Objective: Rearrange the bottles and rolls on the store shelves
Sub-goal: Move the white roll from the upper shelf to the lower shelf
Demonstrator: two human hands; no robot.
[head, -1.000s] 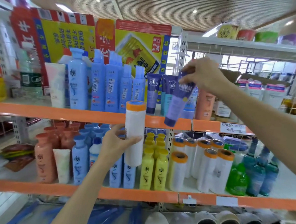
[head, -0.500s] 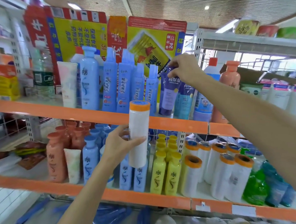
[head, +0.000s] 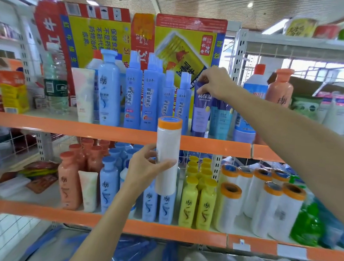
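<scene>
Nearest: left hand [head: 146, 168] wrapped around a white roll with an orange cap [head: 167, 155], held upright in the air in front of the upper orange shelf edge [head: 111, 132]. Not shelved. It sits in the same grip and about the same spot as a second ago, so no progress on the roll.

Behind and below that edge: the matching orange-capped rolls [head: 265, 199] stand in a group on the lower shelf, off to the right, past the yellow bottles [head: 199, 199]. My read: the held roll belongs with them.

Above the edge, further back: right hand [head: 213, 83] pinched closed on the top of a purple tube [head: 201, 110].

What changed: a second ago that tube hung tilted in front of the edge, clear of the shelf. Now it stands upright behind the edge, bottom on or just above the shelf, just right of the blue spray bottles [head: 149, 98] and just left of the teal tubes [head: 221, 118]. Contact with neighbours unclear.

Meaning: tube placement looks basically done, only the release left. Risk: tall narrow tube, could tip into the row if let go crooked.
</scene>
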